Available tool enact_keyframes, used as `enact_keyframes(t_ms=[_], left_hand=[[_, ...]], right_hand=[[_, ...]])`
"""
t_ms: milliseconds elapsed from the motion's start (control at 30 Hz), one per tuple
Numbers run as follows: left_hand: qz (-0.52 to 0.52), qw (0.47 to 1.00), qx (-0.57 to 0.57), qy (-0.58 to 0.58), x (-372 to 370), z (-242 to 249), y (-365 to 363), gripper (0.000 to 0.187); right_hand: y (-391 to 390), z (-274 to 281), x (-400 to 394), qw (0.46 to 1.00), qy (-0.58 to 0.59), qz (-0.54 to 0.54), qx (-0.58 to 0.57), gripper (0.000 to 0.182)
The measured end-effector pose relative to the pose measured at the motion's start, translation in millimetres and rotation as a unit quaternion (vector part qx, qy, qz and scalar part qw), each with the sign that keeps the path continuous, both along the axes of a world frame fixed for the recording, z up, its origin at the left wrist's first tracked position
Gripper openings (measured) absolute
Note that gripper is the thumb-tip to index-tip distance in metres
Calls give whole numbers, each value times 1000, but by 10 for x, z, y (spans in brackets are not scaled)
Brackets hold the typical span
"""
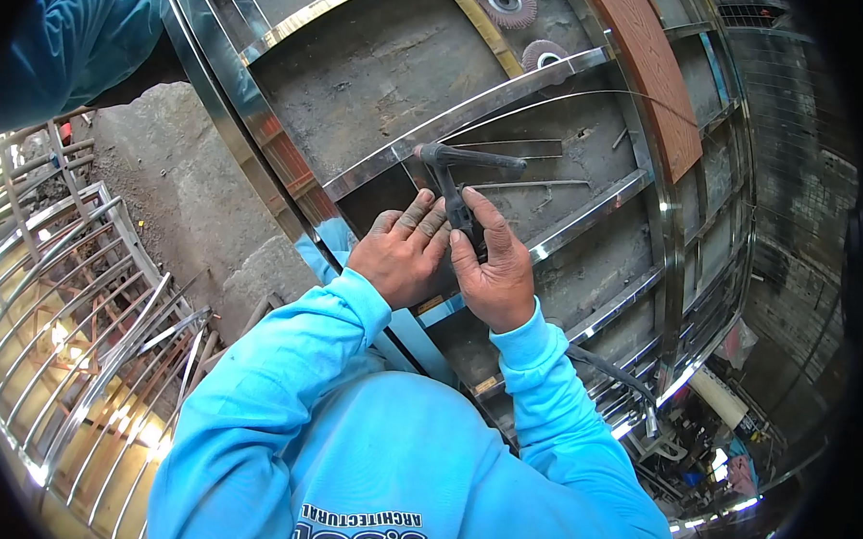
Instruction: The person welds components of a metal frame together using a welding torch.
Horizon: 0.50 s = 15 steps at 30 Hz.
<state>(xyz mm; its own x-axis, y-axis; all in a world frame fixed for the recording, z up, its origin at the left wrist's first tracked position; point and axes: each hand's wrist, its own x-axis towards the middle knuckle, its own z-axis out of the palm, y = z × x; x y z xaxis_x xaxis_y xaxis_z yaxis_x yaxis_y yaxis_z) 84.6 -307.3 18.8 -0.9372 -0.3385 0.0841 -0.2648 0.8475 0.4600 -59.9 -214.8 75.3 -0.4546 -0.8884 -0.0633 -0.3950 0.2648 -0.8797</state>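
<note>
A black torch-like tool (451,186) with a long thin arm stands over the polished metal frame (546,77), near the middle of the view. My right hand (497,272) pinches its lower part between thumb and index finger. From the left, my left hand (400,254) has its bent fingers close together against the tool's neck; its thumb is hidden. A thin pale rod (531,185) and a flat metal strip (514,148) lie just beyond the tool.
Two abrasive flap discs (510,3) lie at the top. A reddish-brown board (656,82) crosses the frame. Another person's blue sleeve (80,37) shows at upper left. Curved metal bars (110,352) stand at left; a black cable (610,367) runs at lower right.
</note>
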Motion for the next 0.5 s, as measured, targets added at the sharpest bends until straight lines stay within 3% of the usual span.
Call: enact_keyframes(t_ms=[400,500], left_hand=[[2,1000,5,-10,-20,25,-6,42],[0,1000,10,5,-3,-5,-8,46]], right_hand=[[-5,1,-2,1000,26,9,2,54],[9,-12,12,1000,-21,-10,1,55]])
